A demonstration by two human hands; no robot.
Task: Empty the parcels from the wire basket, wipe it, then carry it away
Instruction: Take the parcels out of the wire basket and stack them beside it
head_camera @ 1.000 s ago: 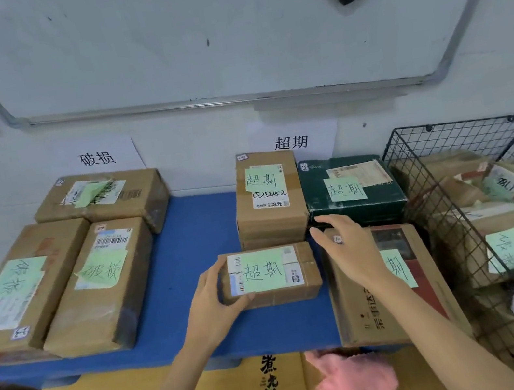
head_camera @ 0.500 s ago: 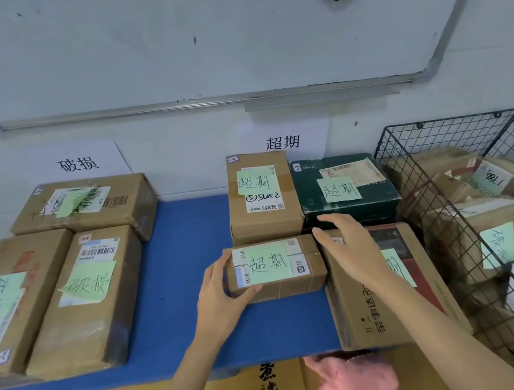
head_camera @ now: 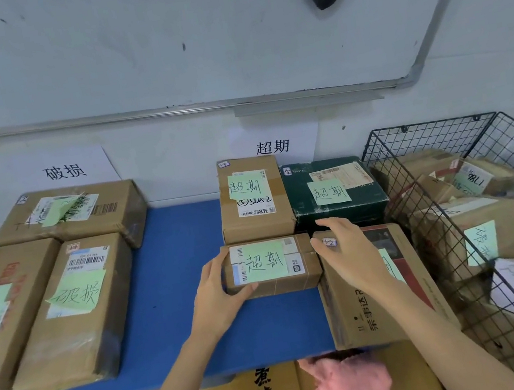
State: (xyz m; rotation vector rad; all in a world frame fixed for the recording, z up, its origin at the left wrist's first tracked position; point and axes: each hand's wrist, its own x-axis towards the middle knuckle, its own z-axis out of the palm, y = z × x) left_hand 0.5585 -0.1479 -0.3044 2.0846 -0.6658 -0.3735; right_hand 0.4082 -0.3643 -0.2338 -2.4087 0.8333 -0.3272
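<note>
1. Because the white paper sign (head_camera: 274, 145) on the wall reads 超期, like its green note (head_camera: 265, 262), the small brown cardboard parcel (head_camera: 275, 287) belongs on the blue tabletop (head_camera: 167, 279) below that sign.
2. The left hand (head_camera: 218, 296) grips the parcel's left end, thumb along the front. The right hand (head_camera: 347, 247), loosely open and holding nothing, rests on the large brown carton (head_camera: 371, 305) beside it, I judge as a stop.
3. I see the black wire basket (head_camera: 425, 125) at right, with brown parcels (head_camera: 492, 215) inside.
4. Against a second ago, the parcel has slid right, snug to the carton. Both hands keep their posture.
</note>
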